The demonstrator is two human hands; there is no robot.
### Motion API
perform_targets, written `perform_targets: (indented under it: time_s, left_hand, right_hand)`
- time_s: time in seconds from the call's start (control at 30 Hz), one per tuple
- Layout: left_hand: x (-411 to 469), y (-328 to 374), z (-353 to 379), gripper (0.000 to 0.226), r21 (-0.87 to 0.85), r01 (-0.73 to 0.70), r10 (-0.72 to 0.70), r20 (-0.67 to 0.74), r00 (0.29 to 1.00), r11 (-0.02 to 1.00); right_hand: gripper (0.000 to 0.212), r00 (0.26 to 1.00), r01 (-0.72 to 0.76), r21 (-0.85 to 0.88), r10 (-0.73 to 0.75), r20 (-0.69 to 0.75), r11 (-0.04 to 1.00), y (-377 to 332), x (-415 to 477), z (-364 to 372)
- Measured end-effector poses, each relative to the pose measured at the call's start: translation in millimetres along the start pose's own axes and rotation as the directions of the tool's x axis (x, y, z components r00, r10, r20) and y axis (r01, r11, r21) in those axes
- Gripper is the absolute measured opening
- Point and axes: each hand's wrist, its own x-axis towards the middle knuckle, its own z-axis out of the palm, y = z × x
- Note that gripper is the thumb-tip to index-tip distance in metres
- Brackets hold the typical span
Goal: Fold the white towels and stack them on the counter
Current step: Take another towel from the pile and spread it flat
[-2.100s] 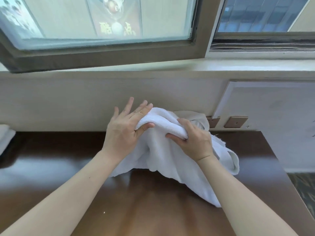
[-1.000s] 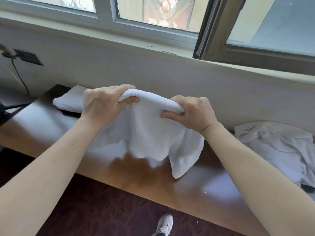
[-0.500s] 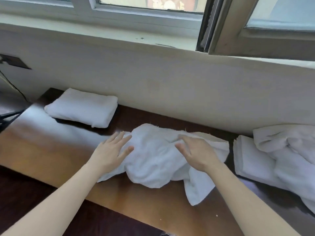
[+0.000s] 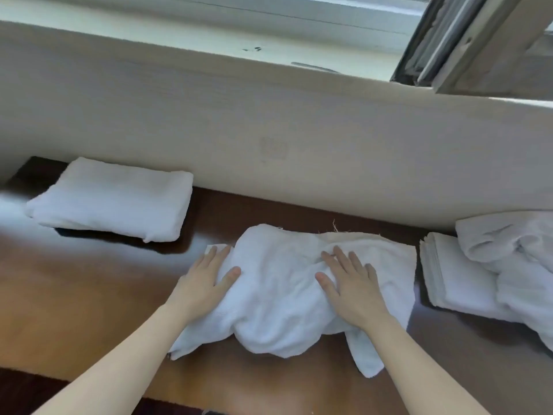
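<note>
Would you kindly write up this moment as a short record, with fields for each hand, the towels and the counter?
left hand: flat, fingers straight, resting on the left edge of the crumpled towel
right hand: flat, fingers straight, pressing the same towel right of its centre
crumpled towel: unfolded, bunched, lying on the brown counter
folded towel: far left of the counter, apart from both hands
folded stack: at the right, partly under a loose towel heap

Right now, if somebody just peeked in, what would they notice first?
The left hand and right hand press flat on a rumpled white towel in the middle of the brown counter. A neatly folded towel lies left by the wall, and a messy towel pile sits at the right.
</note>
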Motion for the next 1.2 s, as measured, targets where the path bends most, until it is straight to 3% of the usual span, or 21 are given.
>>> perform_targets:
  time_s: [0.1, 0.23, 0.37, 0.57, 0.7, 0.8, 0.93, 1.03, 1.2]
  left_hand:
    - [4, -3, 15, 0.080, 0.100, -0.037, 0.045, -0.077, 0.996, 0.994]
    - [14, -10, 11, 0.063, -0.014, -0.093, 0.090, -0.148, 0.985, 0.996]
    - [23, -16, -8, 0.046, 0.018, -0.124, 0.125, -0.233, 0.964, 0.992]
    - [22, -34, -34, 0.033, 0.072, -0.183, 0.192, -0.560, 0.806, 0.980]
    - [23, -50, -27, 0.041, -0.068, -0.121, 0.085, -0.392, 0.916, 0.990]
    - [24, -57, -26, 0.046, -0.094, -0.096, 0.064, -0.303, 0.951, 0.991]
    - [42, -58, -31, 0.047, 0.240, -0.249, 0.311, -0.271, 0.911, 0.938]
    - [61, -63, -34, 0.070, 0.419, -0.191, 0.305, -0.224, 0.925, 0.887]
    - [66, -75, -27, 0.059, 0.555, -0.193, 0.365, -0.217, 0.905, 0.809]
  right_hand:
    - [0.087, 0.995, -0.101, 0.003, 0.101, 0.003, 0.995, -17, -6, 16]
    - [0.079, 0.984, -0.171, 0.005, 0.171, -0.043, 0.985, -31, -6, 29]
    - [0.074, 0.981, -0.179, 0.003, 0.179, -0.078, 0.984, -30, -9, 34]
    - [0.073, 0.988, -0.109, -0.044, 0.103, -0.112, 0.993, -16, -25, 37]
    - [0.070, 0.986, -0.115, -0.041, 0.109, -0.123, 0.993, 2, -36, 41]
    - [0.071, 0.984, -0.126, -0.040, 0.119, -0.131, 0.991, 17, -39, 41]
    - [0.075, 0.988, -0.110, -0.033, 0.106, -0.115, 0.993, 20, -35, 40]
    - [0.074, 0.985, -0.136, -0.035, 0.131, -0.115, 0.990, 14, -31, 40]
    - [0.069, 0.981, -0.154, -0.023, 0.150, -0.126, 0.988, 7, -31, 40]
